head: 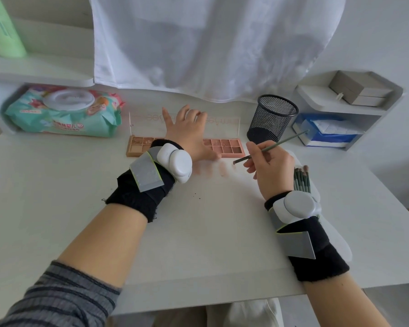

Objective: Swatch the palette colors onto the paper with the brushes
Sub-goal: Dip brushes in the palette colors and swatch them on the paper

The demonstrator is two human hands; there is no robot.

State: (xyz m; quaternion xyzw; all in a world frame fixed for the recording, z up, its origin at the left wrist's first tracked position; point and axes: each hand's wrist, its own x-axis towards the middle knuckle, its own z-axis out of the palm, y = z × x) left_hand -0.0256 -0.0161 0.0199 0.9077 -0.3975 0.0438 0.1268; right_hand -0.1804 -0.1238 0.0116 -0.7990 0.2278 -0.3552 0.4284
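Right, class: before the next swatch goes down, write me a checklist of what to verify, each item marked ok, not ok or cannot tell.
1. Brush gripped: ok, the right hand pinches its handle.
2. Brush tip loaded with colour: cannot tell, the tip is too small to read.
3. Palette open and steadied: ok, the left hand rests flat across it, fingers spread.
4. Free paper beside the pink swatches: ok, bare sheet lies below them.
5. Next pan reachable: cannot tell, the left hand hides the middle pans.
6. Spare brushes at hand: ok, they lie bundled right of the right hand.
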